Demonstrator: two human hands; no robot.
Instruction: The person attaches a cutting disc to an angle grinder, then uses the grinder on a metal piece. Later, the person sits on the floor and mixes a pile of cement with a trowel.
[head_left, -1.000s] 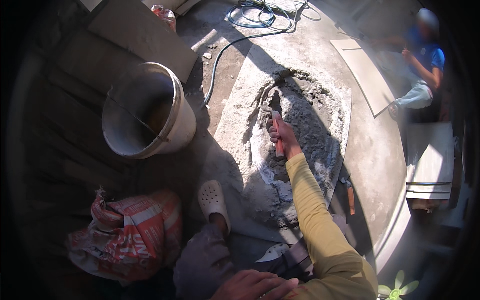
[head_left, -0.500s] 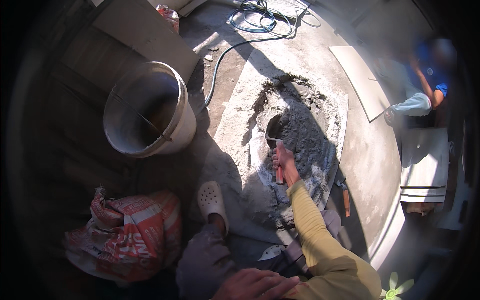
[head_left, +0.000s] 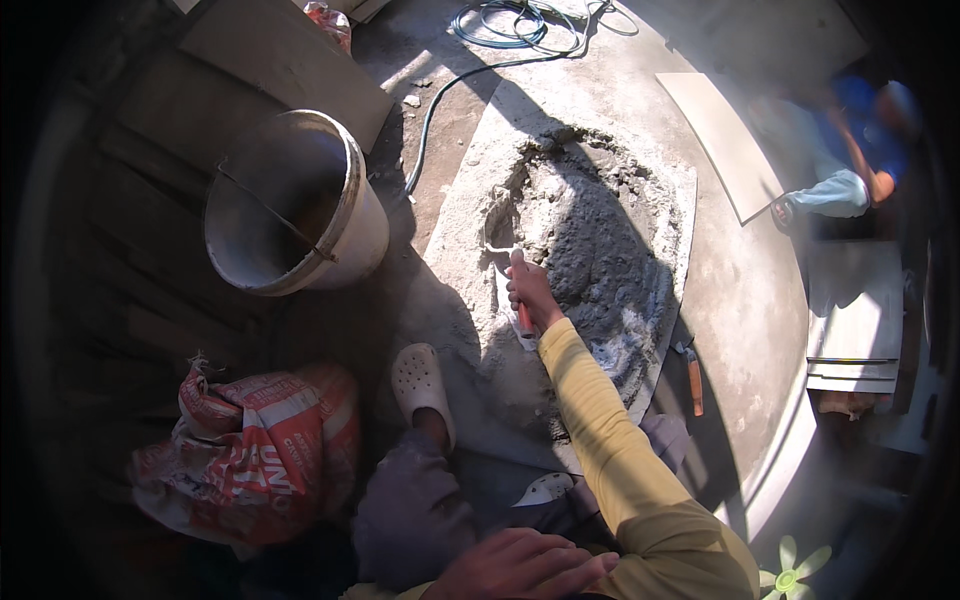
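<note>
My right hand (head_left: pixel 532 293) grips the reddish handle of a trowel (head_left: pixel 525 320). Its blade is at the left part of a heap of wet grey mortar (head_left: pixel 600 240), against pale, drier mix, and mostly hidden from sight. The mortar lies in a rough ring on a pale flat board (head_left: pixel 500 120). Close to my body, my left hand (head_left: pixel 515 568) lies flat with fingers stretched out, resting by my right sleeve and holding nothing.
A white bucket (head_left: pixel 365 225) stands at left, with a red and white sack (head_left: pixel 270 450) nearer me. A blue hose (head_left: pixel 432 120) coils at the back. An orange-handled tool (head_left: pixel 694 385) lies right of the board. Another person (head_left: pixel 860 150) sits at far right, near flat panels (head_left: pixel 725 140).
My right hand has carried the trowel left and slightly away from me, from the wet middle to the heap's left side. My left hand stays near my right sleeve.
</note>
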